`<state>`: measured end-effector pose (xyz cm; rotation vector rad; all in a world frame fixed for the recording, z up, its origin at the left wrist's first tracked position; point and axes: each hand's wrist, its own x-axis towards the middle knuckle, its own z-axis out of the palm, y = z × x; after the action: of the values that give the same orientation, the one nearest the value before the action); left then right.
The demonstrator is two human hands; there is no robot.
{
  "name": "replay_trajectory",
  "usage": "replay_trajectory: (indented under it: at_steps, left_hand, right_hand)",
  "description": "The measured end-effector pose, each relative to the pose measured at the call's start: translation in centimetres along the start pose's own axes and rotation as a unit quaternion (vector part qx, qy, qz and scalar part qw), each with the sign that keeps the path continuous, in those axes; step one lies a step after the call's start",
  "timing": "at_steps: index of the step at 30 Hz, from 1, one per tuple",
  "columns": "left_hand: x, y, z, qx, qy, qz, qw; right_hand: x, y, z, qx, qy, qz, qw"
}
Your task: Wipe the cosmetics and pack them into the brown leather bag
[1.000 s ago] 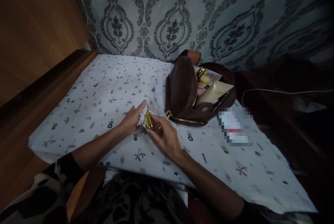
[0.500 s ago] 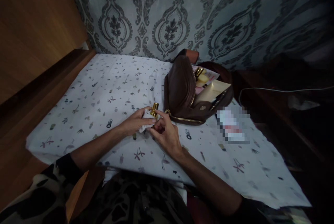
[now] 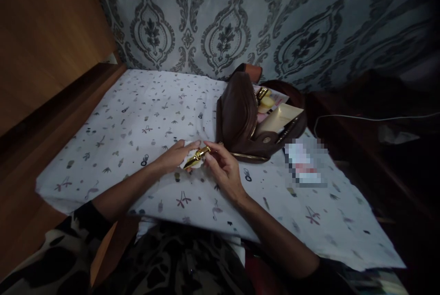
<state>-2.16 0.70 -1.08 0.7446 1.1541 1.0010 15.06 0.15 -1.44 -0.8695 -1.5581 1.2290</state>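
Observation:
A shiny gold tube (image 3: 197, 157), shaped like a lipstick, lies slantwise between my two hands above the cloth-covered surface. My left hand (image 3: 173, 156) is closed on a crumpled white tissue (image 3: 187, 145), which sits against the tube. With thumb and fingertips, my right hand (image 3: 227, 172) pinches the tube's upper right end. Some of the fingers behind the tissue are hidden. Just beyond my right hand rests an open brown bag (image 3: 238, 109) with a gold zip.
Inside the bag are a cream-coloured box (image 3: 282, 118), a round yellow item (image 3: 267, 102) and another gold tube (image 3: 262, 94). A blurred-out flat item (image 3: 305, 164) lies right of the bag. White printed cloth (image 3: 113, 143) covers the surface, with a patterned wall (image 3: 187, 15) behind.
The gold tube has tipped from nearly upright to a slant, its lower end now pointing left toward me. My right hand's fingers have shifted to the tube's upper end.

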Motion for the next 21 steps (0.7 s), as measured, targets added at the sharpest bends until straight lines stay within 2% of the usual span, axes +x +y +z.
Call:
replay_trajectory:
  at_steps: [3, 7, 10, 14, 21]
  left_hand:
    - [-0.1, 0.5, -0.1, 0.026, -0.012, -0.019, 0.999]
    - [-0.8, 1.8, -0.4, 0.092, -0.153, 0.052, 0.983]
    - [-1.2, 2.5, -0.5, 0.164, -0.213, 0.109, 0.957]
    - [-1.5, 2.5, -0.3, 0.217, -0.228, 0.110, 0.943]
    - [-1.7, 2.4, 0.1, 0.216, -0.244, 0.114, 0.939]
  right_hand:
    - [0.1, -0.1, 0.0, 0.014, 0.016, 0.016, 1.000]
    - [0.3, -0.4, 0.0, 0.023, 0.050, 0.025, 0.998]
    - [0.4, -0.4, 0.0, -0.002, 0.073, 0.028, 0.997]
    - [0.5, -0.1, -0.2, 0.001, 0.058, 0.030, 0.998]
    - [0.5, 0.0, -0.4, 0.020, -0.010, 0.001, 1.000]
